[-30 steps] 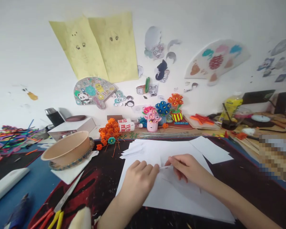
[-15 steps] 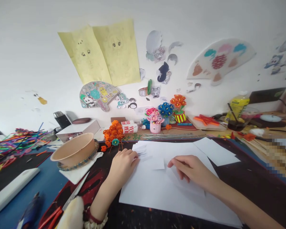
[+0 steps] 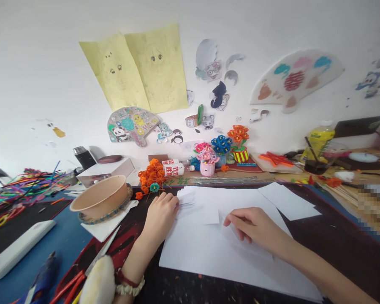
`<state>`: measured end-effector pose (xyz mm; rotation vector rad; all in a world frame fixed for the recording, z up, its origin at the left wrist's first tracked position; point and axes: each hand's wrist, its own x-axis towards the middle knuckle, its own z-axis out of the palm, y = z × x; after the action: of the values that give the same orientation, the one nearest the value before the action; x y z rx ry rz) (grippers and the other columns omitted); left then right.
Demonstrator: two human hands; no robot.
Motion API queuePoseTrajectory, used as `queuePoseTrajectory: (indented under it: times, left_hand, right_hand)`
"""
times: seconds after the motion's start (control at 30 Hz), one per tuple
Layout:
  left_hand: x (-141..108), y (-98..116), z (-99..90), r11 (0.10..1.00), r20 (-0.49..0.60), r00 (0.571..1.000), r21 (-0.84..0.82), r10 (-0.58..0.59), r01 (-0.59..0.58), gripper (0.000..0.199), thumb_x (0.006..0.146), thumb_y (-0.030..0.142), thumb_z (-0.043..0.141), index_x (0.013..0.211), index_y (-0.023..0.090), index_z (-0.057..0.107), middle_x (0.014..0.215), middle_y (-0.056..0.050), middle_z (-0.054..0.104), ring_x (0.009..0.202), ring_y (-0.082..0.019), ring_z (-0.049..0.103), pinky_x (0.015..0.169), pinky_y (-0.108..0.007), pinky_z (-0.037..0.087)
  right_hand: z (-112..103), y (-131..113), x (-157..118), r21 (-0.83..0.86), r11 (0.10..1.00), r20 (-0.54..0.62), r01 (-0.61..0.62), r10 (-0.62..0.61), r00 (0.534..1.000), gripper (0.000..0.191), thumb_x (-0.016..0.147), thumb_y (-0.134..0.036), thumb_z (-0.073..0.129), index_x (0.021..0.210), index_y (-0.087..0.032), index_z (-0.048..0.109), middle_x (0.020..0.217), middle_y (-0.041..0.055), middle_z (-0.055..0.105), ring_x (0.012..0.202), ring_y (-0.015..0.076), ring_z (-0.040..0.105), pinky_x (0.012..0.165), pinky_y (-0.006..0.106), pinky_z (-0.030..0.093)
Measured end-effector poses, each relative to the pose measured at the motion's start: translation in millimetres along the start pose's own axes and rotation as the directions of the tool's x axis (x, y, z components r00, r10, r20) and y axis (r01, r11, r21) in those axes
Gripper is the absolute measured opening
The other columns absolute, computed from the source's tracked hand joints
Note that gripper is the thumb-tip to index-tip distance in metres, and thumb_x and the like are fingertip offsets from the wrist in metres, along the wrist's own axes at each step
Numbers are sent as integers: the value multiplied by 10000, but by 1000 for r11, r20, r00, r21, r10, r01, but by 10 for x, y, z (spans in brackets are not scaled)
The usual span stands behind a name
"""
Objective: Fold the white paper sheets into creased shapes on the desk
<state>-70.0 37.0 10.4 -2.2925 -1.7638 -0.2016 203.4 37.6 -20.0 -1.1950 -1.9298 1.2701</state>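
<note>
My left hand [image 3: 162, 211] is closed at the left edge of some small white paper pieces [image 3: 202, 213]. Their edges fan slightly apart beside its fingers, and part of the grip is hidden. Over the middle of the large white sheets [image 3: 190, 253], my right hand [image 3: 248, 223] has its thumb and forefinger pinched at the edge of a thin, see-through sheet [image 3: 256, 249]. That sheet lies under the right hand, its outline faint against the white paper.
Orange fuzzy flowers [image 3: 151, 172] lie behind my left hand, beside a tan bowl [image 3: 98, 194]. Red-handled scissors [image 3: 71, 285] and a blue tool [image 3: 44, 274] are at the lower left. More white paper [image 3: 291, 202] lies at right. Flower pots [image 3: 207, 169] line the wall.
My left hand has shifted slightly left and back, and the paper pieces beside it show more of their edges. My right hand has hardly moved.
</note>
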Motion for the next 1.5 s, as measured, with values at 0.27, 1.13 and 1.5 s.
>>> queuePoseTrajectory:
  times: [0.27, 1.13, 1.5]
  left_hand:
    - [-9, 18, -68, 999, -9, 1000, -43, -5, 5, 194, 931, 157, 453, 831, 184, 616, 869, -56, 660, 843, -222, 559, 722, -345, 362]
    - [-1, -12, -117, 799, 19, 970, -563, -244, 212, 114, 876, 248, 422, 791, 226, 494, 682, 14, 703, 599, -156, 629, 600, -254, 449]
    - [16, 36, -30, 850, -18, 990, -514, -142, 113, 157, 792, 204, 601, 935, 224, 663, 896, -18, 735, 826, -197, 668, 767, -306, 476]
  right_hand:
    - [8, 0, -13, -22, 1000, 4, 6, -6, 1000, 327, 917, -343, 441, 816, -163, 695, 537, -1, 589, 459, 116, 488, 489, 225, 384]
    - [32, -109, -72, -93, 996, 57, 5, 0, 998, 306, 910, -273, 437, 785, -173, 697, 567, 6, 610, 492, 116, 510, 485, 215, 360]
    - [30, -104, -80, -98, 995, 69, 11, -4, 998, 296, 900, -226, 428, 776, -172, 692, 570, 3, 610, 488, 109, 498, 481, 211, 349]
